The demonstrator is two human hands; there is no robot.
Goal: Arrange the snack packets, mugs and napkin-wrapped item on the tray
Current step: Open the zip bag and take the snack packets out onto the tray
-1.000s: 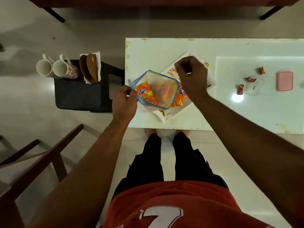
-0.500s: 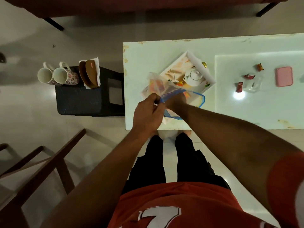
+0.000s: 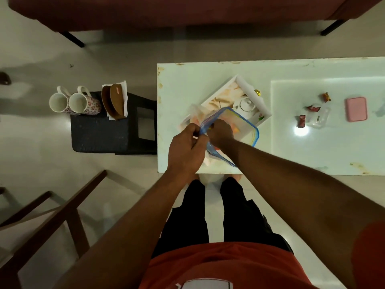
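Observation:
A clear zip bag [image 3: 239, 126] with a blue rim hangs over the near end of the white tray [image 3: 228, 86]; orange snack packets [image 3: 235, 129] show dimly through it. My left hand [image 3: 187, 147] pinches the bag's rim at its left corner. My right hand [image 3: 220, 134] grips the rim just beside it, fingers partly inside the opening. A small white teapot [image 3: 245, 104] stands on the tray. Two flowered mugs [image 3: 70, 102] lie on their sides on a black stool [image 3: 112, 130] to the left, next to a napkin-wrapped item [image 3: 115, 101] of brown pieces.
The tray rests on a white table [image 3: 291, 147]. Red sweet wrappers [image 3: 312, 108], a clear small box [image 3: 318, 119] and a pink case [image 3: 356, 109] lie at the table's right. A wooden chair frame [image 3: 52, 215] stands at lower left, a dark sofa [image 3: 187, 11] at the far side.
The bag, held spread wide over the tray a second ago, has been turned and my hands have come together at one corner of its rim. The teapot is now uncovered.

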